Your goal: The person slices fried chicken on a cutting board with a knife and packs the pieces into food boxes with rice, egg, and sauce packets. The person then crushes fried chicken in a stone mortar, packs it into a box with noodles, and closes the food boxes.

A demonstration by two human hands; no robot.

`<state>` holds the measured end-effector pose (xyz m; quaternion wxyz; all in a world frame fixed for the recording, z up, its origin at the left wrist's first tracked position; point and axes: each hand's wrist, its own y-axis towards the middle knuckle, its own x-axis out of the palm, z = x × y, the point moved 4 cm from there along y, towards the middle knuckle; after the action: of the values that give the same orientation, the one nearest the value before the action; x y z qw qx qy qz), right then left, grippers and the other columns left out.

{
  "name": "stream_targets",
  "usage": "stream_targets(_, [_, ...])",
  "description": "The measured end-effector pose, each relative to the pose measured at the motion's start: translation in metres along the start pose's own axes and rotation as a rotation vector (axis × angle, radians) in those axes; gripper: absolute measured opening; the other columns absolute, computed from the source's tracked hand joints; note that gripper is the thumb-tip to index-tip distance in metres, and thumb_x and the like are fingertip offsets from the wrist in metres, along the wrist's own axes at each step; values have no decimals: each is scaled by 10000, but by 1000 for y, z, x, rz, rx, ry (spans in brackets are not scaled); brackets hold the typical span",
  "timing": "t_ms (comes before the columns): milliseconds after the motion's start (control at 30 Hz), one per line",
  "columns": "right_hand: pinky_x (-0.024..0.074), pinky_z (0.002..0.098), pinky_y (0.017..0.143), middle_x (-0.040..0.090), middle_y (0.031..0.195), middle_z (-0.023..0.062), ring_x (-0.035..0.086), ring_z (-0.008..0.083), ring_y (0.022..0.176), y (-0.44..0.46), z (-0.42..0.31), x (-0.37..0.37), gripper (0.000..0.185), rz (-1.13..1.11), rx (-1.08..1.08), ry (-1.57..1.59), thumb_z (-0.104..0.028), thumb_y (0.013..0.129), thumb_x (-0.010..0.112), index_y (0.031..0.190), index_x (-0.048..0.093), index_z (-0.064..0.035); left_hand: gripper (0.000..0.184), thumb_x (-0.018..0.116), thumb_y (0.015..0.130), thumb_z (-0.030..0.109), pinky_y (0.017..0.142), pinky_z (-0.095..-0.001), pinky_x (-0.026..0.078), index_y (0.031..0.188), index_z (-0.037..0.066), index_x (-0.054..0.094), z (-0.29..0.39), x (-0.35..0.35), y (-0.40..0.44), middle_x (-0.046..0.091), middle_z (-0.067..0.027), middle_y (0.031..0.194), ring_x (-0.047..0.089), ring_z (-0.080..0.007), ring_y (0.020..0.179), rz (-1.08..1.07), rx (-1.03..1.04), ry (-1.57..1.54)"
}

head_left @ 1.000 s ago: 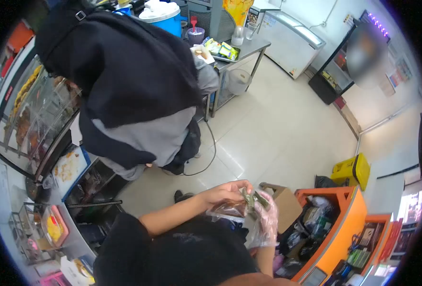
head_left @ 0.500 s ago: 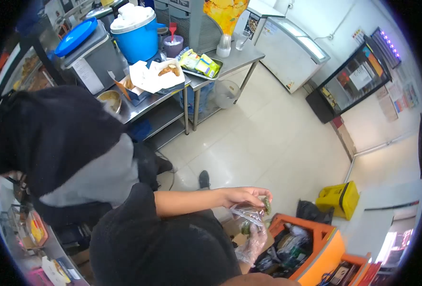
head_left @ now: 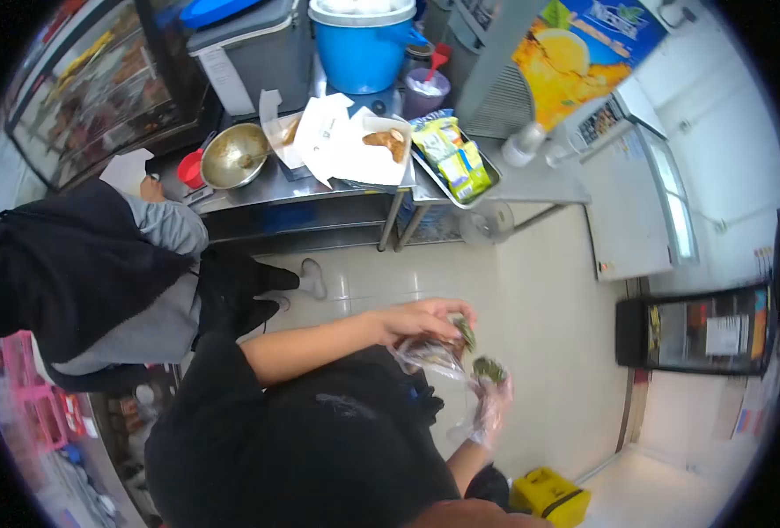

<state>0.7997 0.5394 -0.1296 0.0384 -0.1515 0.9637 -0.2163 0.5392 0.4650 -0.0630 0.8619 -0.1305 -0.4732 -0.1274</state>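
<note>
My left hand (head_left: pixel 425 321) is bare, its fingers closed on the upper part of a clear plastic bag (head_left: pixel 438 359). A small green leafy clump (head_left: pixel 465 333) shows at its fingertips. My right hand (head_left: pixel 493 412), in a clear plastic glove, is closed round another green leafy clump (head_left: pixel 489 369) beside the bag. I cannot tell whether either clump is inside plastic. Both hands are held in the air in front of my black shirt, over the tiled floor.
Another person (head_left: pixel 99 264) stands at a steel counter (head_left: pixel 298 195) on the left. On it are a metal bowl (head_left: pixel 234 157), open food boxes (head_left: pixel 381 141), a blue bucket (head_left: pixel 359 53) and a tray of packets (head_left: pixel 456 163). A yellow container (head_left: pixel 550 497) is at the bottom right.
My view has swung to the right and nearer the counter; the orange crate has left the picture. The gloved hand has moved out from under the bag, and its green clump now shows clearly.
</note>
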Motion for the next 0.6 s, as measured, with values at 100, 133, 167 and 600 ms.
stream_targets(100, [595, 339, 751, 677, 1136, 135, 686, 228, 979, 77, -35, 52, 410, -289, 89, 17, -85, 903, 678, 1286, 575, 23, 248, 641, 965, 51, 706, -251, 558, 1189, 91, 542, 28, -36, -14, 700, -67, 991, 680, -110, 841, 249, 201, 20])
stream_targets(133, [590, 341, 770, 684, 1112, 124, 679, 218, 986, 97, -50, 73, 410, -378, 133, 21, -112, 905, 706, 1273, 585, 25, 255, 653, 962, 58, 666, -236, 546, 1184, 92, 535, 33, -45, -18, 703, -61, 970, 672, -93, 789, 339, 265, 23])
stream_targets(167, [574, 328, 779, 684, 1104, 117, 674, 209, 977, 121, -63, 91, 413, -459, 43, -86, -131, 903, 719, 1266, 594, 21, 253, 653, 962, 58, 676, -234, 545, 1184, 94, 537, 37, -51, -20, 699, -55, 967, 668, -90, 792, 395, 310, -1])
stream_targets(600, [510, 441, 952, 710, 984, 172, 662, 352, 1030, 272, -177, 431, 282, -1332, -1169, -795, 8, 780, 644, 1042, 717, -68, 210, 594, 953, 28, 699, -226, 522, 1160, 63, 599, 43, -126, -34, 681, -18, 975, 658, -63, 828, 1018, 657, 69])
